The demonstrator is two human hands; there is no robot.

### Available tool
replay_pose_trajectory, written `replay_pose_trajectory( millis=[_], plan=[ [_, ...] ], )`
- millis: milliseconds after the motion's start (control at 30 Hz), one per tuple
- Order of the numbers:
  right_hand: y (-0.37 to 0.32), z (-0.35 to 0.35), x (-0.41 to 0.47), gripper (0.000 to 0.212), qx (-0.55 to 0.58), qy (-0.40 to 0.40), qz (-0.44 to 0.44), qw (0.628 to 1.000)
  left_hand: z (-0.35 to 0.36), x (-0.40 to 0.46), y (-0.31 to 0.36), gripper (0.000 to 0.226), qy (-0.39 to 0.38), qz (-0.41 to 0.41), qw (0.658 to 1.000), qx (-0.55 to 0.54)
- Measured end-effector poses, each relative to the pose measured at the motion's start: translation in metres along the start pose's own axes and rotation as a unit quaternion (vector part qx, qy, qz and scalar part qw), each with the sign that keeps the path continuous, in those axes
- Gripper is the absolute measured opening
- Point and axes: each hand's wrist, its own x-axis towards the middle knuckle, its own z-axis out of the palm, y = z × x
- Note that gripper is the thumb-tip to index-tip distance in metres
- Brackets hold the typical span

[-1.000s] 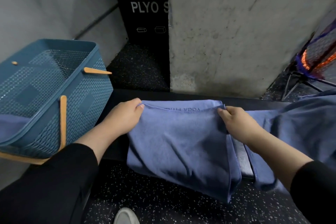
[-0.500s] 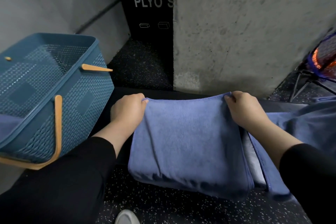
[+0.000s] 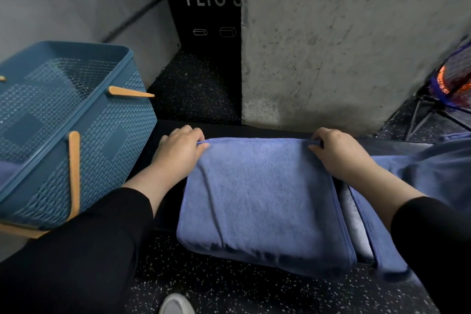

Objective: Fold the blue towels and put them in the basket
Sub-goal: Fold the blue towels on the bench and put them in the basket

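A folded blue towel (image 3: 260,201) lies across a black padded bench (image 3: 353,219), its near fold hanging over the front edge. My left hand (image 3: 178,150) pinches the towel's far left corner, and my right hand (image 3: 336,153) pinches its far right corner. More blue towel cloth (image 3: 430,168) lies loose on the bench to the right, partly under my right arm. The blue woven plastic basket (image 3: 102,150) with tan handles stands at the left, tilted in view, with some blue cloth visible low inside it.
A concrete pillar (image 3: 344,41) rises just behind the bench. A black sign panel reading PLYO (image 3: 204,0) stands beside it. Speckled black floor (image 3: 229,285) lies below, and a shoe tip (image 3: 175,304) shows. A netted rack with orange items (image 3: 453,81) sits far right.
Both hands carried the towel's near edge away from me to the far edge of the bench, laying the towel flat in a neat fold. The printed lettering is now hidden.
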Motion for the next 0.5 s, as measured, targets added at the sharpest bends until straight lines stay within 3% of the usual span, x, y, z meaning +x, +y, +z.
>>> replay_pose_trajectory(
  millis=[133, 233, 333, 400, 500],
  plan=[
    [-0.005, -0.013, -0.005, 0.012, 0.091, 0.039, 0.012, 0.995, -0.01, -0.004, 0.0, 0.03, 0.024, -0.038, 0.983, -0.176],
    [-0.007, -0.031, -0.012, 0.005, 0.175, 0.058, 0.01, 0.983, -0.026, -0.012, 0.006, 0.033, 0.048, -0.05, 0.924, -0.375],
    [-0.008, -0.05, -0.028, 0.014, 0.22, 0.08, -0.004, 0.972, -0.046, -0.022, 0.019, 0.032, 0.052, -0.049, 0.875, -0.479],
    [-0.008, -0.065, -0.042, 0.014, 0.227, 0.096, -0.015, 0.969, -0.06, -0.03, 0.027, 0.025, 0.04, -0.026, 0.876, -0.48],
    [-0.009, -0.089, -0.064, 0.013, 0.233, 0.124, -0.037, 0.964, -0.082, -0.045, 0.034, 0.02, -0.002, 0.04, 0.933, -0.356]
  ],
)
